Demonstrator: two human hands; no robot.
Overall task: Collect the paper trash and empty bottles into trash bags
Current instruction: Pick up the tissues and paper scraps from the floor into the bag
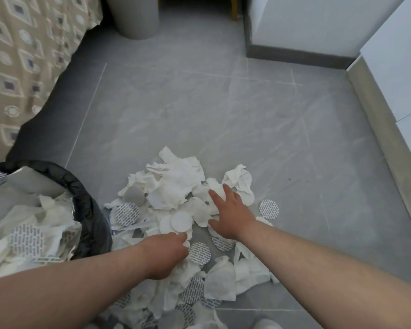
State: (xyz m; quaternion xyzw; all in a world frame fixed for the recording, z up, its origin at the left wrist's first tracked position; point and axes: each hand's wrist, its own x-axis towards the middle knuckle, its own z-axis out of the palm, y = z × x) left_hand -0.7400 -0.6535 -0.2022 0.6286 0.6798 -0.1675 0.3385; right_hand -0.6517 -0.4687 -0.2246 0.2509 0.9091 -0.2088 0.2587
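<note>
Beneath both hands the hold looks thin: the left hand [166, 255] curls onto one scrap, the right hand [230, 214] lies spread flat. A loose scoop could shed the slippery round seals [199, 254] or tear tissue, leaving bits on the floor [223, 110]. The paper trash [173, 186] lies under and around both hands; the trash bag [81, 191] gapes just left of the left hand

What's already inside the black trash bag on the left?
The black trash bag holds crumpled white tissues and round printed discs. Anything beneath that top layer is covered; no bottle shows.
</note>
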